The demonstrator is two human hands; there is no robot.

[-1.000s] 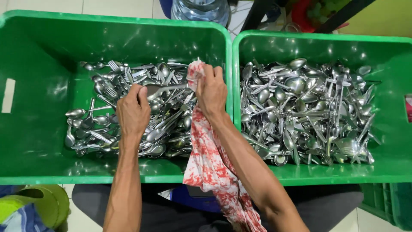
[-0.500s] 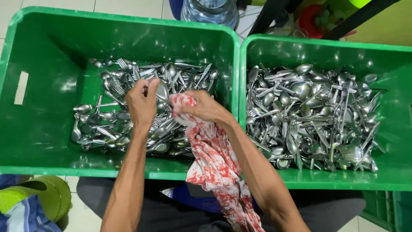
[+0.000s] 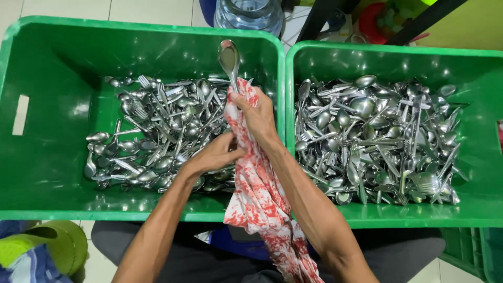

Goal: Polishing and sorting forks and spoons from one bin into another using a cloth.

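Out of the left crate's (image 3: 47, 63) pile a spoon (image 3: 229, 57) now rises toward twelve o'clock, right hand (image 3: 257, 118) clenching it through the red-and-white cloth (image 3: 262, 199), left hand (image 3: 215, 156) gripping its handle end, so wiping starts.

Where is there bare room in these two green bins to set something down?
In the left bin, bare floor runs along the left wall and the far side, behind the cutlery pile. In the right bin, only a thin far strip shows; cutlery fills the rest. The middle is crowded by both hands and the red-and-white cloth.
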